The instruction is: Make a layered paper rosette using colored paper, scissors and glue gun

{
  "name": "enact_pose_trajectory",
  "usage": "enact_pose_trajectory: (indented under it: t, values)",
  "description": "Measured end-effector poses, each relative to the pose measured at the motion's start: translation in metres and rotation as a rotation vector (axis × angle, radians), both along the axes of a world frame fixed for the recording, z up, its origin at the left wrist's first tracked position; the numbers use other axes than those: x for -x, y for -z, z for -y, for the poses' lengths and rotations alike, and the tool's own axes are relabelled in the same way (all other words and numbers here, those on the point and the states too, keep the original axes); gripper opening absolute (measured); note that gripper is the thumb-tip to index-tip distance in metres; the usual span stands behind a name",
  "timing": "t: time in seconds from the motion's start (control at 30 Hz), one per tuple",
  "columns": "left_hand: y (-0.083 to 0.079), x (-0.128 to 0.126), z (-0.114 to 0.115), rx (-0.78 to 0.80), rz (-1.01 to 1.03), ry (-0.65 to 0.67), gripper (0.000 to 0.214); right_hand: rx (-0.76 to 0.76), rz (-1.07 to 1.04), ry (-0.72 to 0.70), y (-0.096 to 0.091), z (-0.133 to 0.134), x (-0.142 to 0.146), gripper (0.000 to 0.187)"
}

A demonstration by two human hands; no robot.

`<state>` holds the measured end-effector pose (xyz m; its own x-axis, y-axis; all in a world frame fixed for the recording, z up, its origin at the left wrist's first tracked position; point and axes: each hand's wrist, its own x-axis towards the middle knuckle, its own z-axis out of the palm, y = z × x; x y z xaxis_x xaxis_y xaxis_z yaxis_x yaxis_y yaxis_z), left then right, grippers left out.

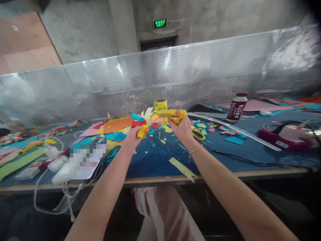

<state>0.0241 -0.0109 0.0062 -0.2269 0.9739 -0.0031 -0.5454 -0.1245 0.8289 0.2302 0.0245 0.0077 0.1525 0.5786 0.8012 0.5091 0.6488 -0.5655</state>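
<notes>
My right hand [182, 129] is closed round the handle of a yellow glue gun [173, 113], whose nozzle points left. Close to that nozzle, my left hand [133, 136] pinches a cluster of curled paper strips [142, 132] in yellow, red, blue and pink. Its fingertips are partly hidden by the paper. Whether the nozzle touches the cluster, I cannot tell. Just behind the glue gun stands a roll of yellow tape [160, 104]. Yellow-handled scissors [199, 135] lie by my right wrist, beside blue and green paper curls [202, 125].
At left, a phone [92, 164] lies among white chargers and cables at the table edge. A maroon bottle [237, 108] stands at back right, with a purple object [286, 137] nearer. A black cord [238, 156] crosses the right side. A perforated metal screen [112, 87] backs the table.
</notes>
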Motion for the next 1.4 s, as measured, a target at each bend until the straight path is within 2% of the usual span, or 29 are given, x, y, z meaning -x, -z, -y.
enact_pose_trajectory:
  t: [0.17,0.3,0.4,0.57,0.7,0.87,1.13,1.4]
  values:
    - [0.002,-0.003,0.002,-0.062,-0.092,0.048,0.023,0.068,-0.171,-0.130,-0.008,0.001,-0.002,0.033]
    - [0.004,-0.006,0.003,-0.124,-0.132,0.033,0.033,0.206,-0.260,-0.186,-0.012,0.002,-0.002,0.037]
    - [0.004,-0.007,0.004,-0.148,-0.153,0.000,0.040,0.206,-0.261,-0.223,-0.012,0.002,-0.001,0.034]
    - [0.005,-0.008,0.004,-0.170,-0.166,-0.040,0.048,0.114,-0.203,-0.166,-0.012,0.005,0.001,0.035]
    - [0.005,-0.009,0.003,-0.176,-0.191,-0.058,0.049,0.187,-0.212,-0.148,-0.012,0.004,0.002,0.041]
    - [0.008,-0.010,0.002,-0.176,-0.238,-0.050,0.051,0.315,-0.251,-0.262,-0.009,0.001,0.003,0.043]
    - [0.007,-0.014,0.004,-0.223,-0.257,-0.056,0.057,0.341,-0.319,-0.464,-0.015,0.013,0.006,0.044]
    - [0.008,-0.014,0.003,-0.248,-0.227,-0.121,0.055,0.322,-0.384,-0.521,-0.015,0.015,0.007,0.071]
